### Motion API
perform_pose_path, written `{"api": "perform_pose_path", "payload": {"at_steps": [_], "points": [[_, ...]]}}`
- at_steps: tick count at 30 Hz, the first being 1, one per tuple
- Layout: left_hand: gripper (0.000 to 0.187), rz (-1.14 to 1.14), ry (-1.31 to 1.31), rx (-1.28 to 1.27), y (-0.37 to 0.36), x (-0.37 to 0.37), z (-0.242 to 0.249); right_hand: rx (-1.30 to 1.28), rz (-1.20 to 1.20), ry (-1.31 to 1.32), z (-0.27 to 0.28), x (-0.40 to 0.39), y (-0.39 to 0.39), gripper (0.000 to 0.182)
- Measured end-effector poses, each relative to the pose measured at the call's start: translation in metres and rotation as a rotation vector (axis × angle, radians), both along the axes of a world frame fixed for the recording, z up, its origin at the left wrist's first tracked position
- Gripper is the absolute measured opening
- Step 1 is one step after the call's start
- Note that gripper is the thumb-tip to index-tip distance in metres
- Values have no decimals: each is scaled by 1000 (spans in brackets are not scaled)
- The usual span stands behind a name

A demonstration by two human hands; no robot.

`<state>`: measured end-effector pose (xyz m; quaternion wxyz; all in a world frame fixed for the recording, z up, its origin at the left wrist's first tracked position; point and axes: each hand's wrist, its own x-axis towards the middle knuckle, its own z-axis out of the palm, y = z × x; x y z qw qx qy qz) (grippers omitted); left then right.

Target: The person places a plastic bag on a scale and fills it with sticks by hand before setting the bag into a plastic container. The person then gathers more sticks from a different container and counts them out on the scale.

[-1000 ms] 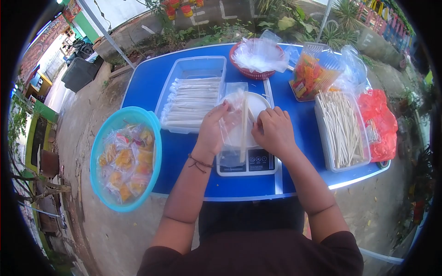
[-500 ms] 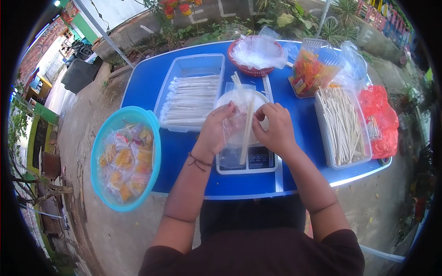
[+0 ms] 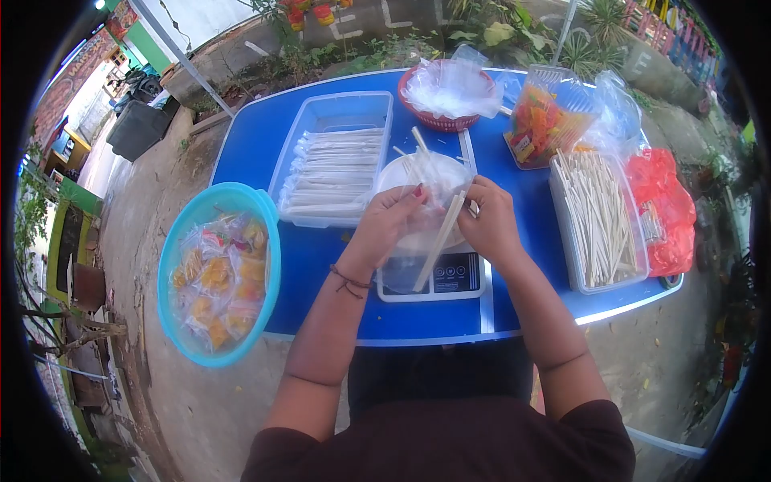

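Observation:
Between my hands is a clear plastic bag (image 3: 401, 271) with a few pale sticks (image 3: 438, 243) slanting inside it. My left hand (image 3: 393, 218) pinches the bag's left side. My right hand (image 3: 488, 215) has its fingers closed on the bag's upper right edge, near the stick tops. Both hands are over a white scale (image 3: 456, 277) with a round plate (image 3: 399, 174). More loose sticks (image 3: 420, 141) lie on the plate's far side, partly hidden by the bag.
A tray of wrapped sticks (image 3: 335, 169) and a turquoise basin of bagged food (image 3: 275, 277) are left. Beyond the scale stands a red basket (image 3: 444, 124) of plastic bags. A box of sticks (image 3: 596, 221), red plastic (image 3: 668, 213) and a colourful packet (image 3: 536, 124) are right.
My left hand has shifted slightly right. My right fingers have closed on the bag's edge, and the bag and its sticks are tilted more to the right.

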<state>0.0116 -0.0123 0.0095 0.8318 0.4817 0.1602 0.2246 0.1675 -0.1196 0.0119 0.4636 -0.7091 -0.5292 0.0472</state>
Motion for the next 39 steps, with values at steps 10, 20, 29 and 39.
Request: {"api": "perform_pose_path", "payload": {"at_steps": [10, 20, 29, 39], "points": [[27, 102, 63, 234, -5, 7, 1, -6, 38, -362, -1, 1, 1, 13], [32, 138, 84, 160, -6, 8, 1, 65, 66, -399, 1, -2, 1, 9], [34, 53, 100, 210, -6, 6, 0, 70, 158, -3, 6, -3, 0, 10], [23, 3, 111, 346, -9, 6, 11, 269, -107, 302, 8, 21, 3, 19]]}}
